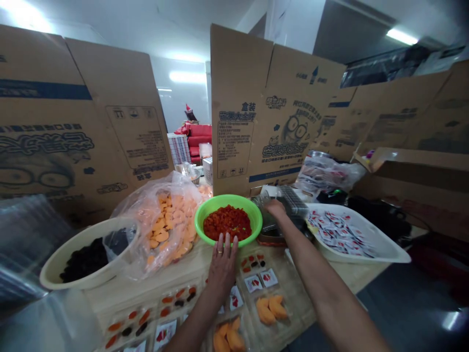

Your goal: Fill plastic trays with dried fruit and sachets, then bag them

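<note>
My left hand point(223, 264) lies palm down with its fingers stretched out, the tips by the near rim of a green bowl point(200, 233). Red-orange diced pieces point(227, 222) fill that bowl. Beyond it on the right, my right hand point(275, 208) is closed at a clear plastic tray point(261, 199), beside a stack of clear trays point(293, 200); its fingertips are partly hidden. Below my hands, clear compartment trays hold orange slices point(271, 309), printed white sachets point(269, 277) and small red and dark pieces point(252, 263). My left forearm covers part of these.
A cream tub point(47, 276) of dark pieces stands at left, beside a plastic bag point(135, 205) of orange slices point(172, 220). At right is a white basin point(397, 255) of sachets point(340, 234). Tall cardboard boxes point(242, 127) rise behind. The table edge runs along the right.
</note>
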A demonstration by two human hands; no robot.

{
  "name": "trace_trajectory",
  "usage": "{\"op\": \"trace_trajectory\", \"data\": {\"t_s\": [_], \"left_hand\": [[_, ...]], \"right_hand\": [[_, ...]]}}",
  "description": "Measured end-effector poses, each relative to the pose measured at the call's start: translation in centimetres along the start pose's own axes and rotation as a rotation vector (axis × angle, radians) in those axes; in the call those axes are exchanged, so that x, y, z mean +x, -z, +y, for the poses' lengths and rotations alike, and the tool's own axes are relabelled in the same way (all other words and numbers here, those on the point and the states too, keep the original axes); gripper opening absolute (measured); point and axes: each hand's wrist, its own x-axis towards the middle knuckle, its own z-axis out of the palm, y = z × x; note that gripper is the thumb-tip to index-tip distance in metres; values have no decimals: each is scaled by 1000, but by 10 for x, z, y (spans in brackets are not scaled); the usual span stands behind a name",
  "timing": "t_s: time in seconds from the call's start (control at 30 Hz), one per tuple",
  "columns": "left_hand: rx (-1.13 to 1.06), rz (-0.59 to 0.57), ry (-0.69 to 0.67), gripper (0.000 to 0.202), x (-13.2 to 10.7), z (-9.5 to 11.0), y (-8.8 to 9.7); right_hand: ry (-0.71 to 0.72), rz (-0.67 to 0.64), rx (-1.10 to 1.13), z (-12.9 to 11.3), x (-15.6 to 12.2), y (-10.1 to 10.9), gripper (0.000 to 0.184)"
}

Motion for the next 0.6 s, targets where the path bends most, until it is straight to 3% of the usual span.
{"op": "trace_trajectory", "data": {"t_s": [0.1,0.2,0.27,0.33,0.37,0.43,0.47,0.6], "left_hand": [[-278,-25,56,65,6,-2,15],[-823,53,359,53,18,2,54],[-1310,95,656,50,29,4,88],[-1793,107,842,54,38,2,117],[-1924,166,920,54,40,-1,128],[-1995,329,1054,51,33,-10,142],[-1974,381,1110,49,25,-15,146],[-1850,356,1191,45,-28,-31,158]], "right_hand": [[-15,81,-46,-5,-16,28,34],[105,244,-84,-15,-66,38,39],[357,412,-97,-25,-117,28,40],[706,406,-79,-37,-171,8,44],[854,349,-67,-42,-196,-3,45],[1021,245,-26,-52,-236,-26,53],[1039,208,-2,-56,-249,-37,59],[989,16,105,-75,-271,-80,80]]}}
